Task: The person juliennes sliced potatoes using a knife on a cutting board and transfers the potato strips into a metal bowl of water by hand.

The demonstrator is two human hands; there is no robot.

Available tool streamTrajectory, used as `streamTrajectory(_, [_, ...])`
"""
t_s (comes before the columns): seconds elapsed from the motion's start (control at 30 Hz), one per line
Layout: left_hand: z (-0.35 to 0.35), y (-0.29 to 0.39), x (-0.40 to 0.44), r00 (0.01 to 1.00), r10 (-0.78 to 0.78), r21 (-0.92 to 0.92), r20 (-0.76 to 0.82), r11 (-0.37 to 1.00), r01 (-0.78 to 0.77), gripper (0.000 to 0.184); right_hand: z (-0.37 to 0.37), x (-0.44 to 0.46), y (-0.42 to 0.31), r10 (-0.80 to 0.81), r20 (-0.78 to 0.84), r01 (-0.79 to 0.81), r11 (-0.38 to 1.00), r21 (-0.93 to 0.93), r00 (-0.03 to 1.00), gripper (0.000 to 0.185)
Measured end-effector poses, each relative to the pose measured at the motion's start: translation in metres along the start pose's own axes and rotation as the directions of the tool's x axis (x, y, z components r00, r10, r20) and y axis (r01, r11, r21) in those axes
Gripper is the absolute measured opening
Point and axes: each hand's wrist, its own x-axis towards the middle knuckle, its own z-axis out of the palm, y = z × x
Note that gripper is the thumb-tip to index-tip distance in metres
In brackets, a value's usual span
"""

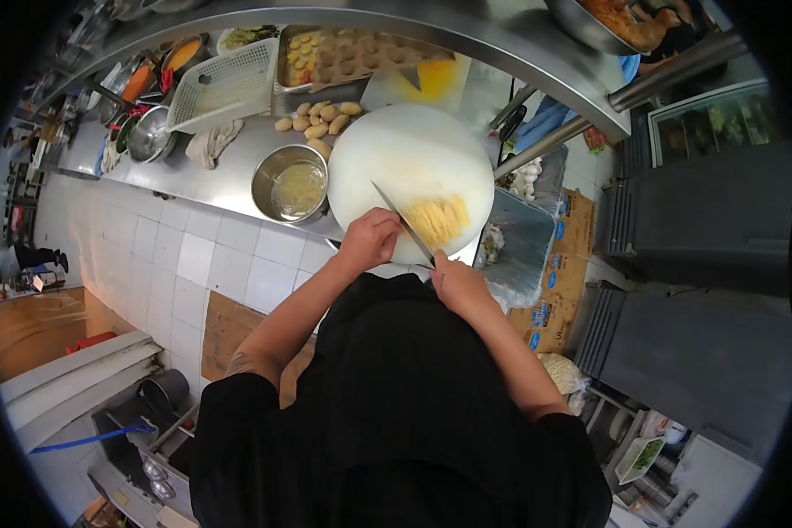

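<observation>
My right hand (456, 283) is closed round the handle of a kitchen knife (405, 217), whose blade points up and to the left over a round white cutting board (387, 145). My left hand (371, 238) is beside the blade, fingers curled and pressed together near its edge; whatever they hold, if anything, is hidden. Right of the blade lies a pile of thin pale yellow strips (440, 218), which look like cut potato. Left of the board stands a metal pot (264, 187) with similar strips in liquid.
Several whole potatoes (319, 119) lie behind the pot. A white plastic basket (224, 86), a cloth (211, 143) and metal bowls (152, 134) stand further left. A steel shelf rail (466, 40) crosses above. A lined bin (524, 255) stands at the right.
</observation>
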Motion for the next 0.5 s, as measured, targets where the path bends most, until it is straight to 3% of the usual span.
streamTrajectory(0.5, [0.001, 0.000, -0.001, 1.000, 0.007, 0.001, -0.013, 1.000, -0.007, 0.015, -0.004, -0.007, 0.002, -0.022, 0.017, 0.023, 0.999, -0.025, 1.000, 0.023])
